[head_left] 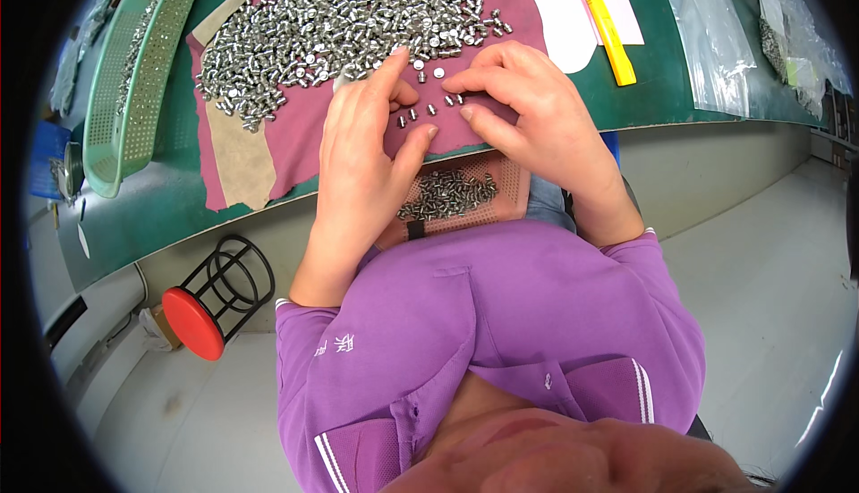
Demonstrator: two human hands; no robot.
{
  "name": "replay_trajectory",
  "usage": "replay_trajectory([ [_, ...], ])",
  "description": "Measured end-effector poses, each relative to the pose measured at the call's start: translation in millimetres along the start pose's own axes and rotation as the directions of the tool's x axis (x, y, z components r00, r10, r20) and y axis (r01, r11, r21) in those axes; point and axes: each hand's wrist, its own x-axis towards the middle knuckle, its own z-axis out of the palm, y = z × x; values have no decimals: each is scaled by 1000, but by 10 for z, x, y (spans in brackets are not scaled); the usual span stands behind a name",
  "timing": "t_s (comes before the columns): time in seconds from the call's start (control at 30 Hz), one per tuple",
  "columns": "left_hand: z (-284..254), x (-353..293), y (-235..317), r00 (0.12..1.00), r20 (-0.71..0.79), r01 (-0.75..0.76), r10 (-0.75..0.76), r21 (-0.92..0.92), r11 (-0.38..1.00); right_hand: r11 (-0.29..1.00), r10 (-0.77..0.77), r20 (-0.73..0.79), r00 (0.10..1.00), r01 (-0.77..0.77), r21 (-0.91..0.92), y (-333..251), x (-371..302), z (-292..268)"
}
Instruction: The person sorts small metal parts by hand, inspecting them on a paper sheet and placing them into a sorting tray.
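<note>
Both hands flat and loosely spread on the maroon cloth [295, 148], holding nothing: left hand [362, 148] and right hand [528, 108] flank a few loose metal pieces [419, 114], lying between the fingertips, the big pile [331, 23] just beyond, nearer the left.

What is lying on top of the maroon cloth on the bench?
On the maroon cloth lie a large heap of small metal parts and a few loose ones by the left hand and right hand. Whatever lies beneath the hands is hidden.
</note>
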Motion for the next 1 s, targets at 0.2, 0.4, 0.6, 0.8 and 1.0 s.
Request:
replay_trajectory([
  [0.2,17,9,48,997,36,73,-71,-55,996,997,-42,39,998,45,-63,-25,23,12],
  [0.4,54,17,1,999,20,29,-29,-25,999,993,-103,19,994,104,-62,-35,15,73],
  [0.6,-68,-12,54,998,19,57,-56,-36,998,997,-50,5,999,51,-53,-82,-11,22],
  [0.8,-129,-47,44,994,54,92,-92,2,996,998,-16,-7,1000,16,-61,-43,-17,16],
  [1.0,-61,-37,7,995,25,95,-94,-49,994,996,-38,-15,999,36,-79,-48,-10,35],
])
